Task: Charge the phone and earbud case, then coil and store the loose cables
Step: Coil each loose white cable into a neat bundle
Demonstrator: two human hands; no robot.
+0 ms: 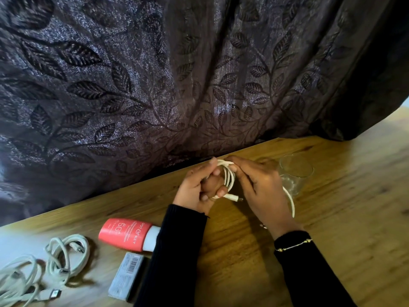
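Cable point(229, 177) is being held in loops by the curled left hand point(200, 188), while the right hand point(257, 185), nearer the glass point(295, 173), is pinching its top strand.

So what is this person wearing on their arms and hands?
Both arms are in long black sleeves reaching to the wrists. The right wrist has a thin gold bracelet with small beads. The left hand and right hand are bare: no gloves, no visible rings.
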